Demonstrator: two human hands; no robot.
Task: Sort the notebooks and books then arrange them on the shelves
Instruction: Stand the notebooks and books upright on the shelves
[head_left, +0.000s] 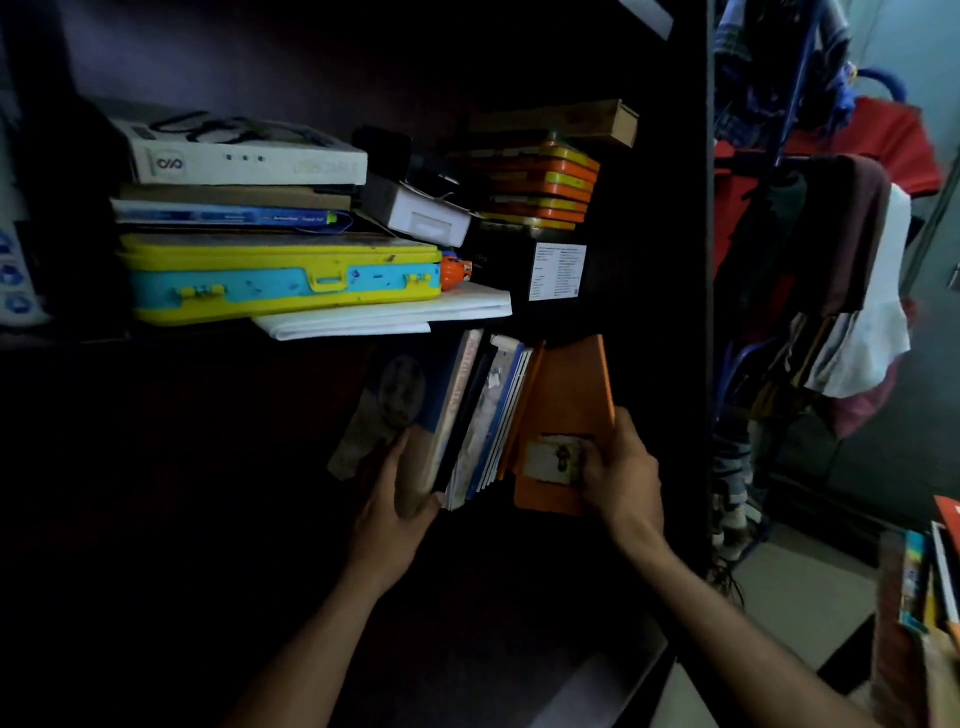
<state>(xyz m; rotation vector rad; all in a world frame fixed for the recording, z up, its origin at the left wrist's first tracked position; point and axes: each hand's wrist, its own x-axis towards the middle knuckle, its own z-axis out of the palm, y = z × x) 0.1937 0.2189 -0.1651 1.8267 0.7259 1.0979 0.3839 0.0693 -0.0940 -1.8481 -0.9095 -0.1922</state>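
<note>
The upper shelf (62, 340) of the dark cabinet carries white sheets of paper (395, 318) lying flat, and left of them, partly over them, a yellow and blue case (280, 278). Right of the paper stands a black box (540, 270) with a white label. Below the paper, a row of books (483, 415) stands leaning on the lower shelf.

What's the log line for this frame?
left hand: steadies books | right hand: grips orange notebook | lower shelf | notebook beside row
</note>
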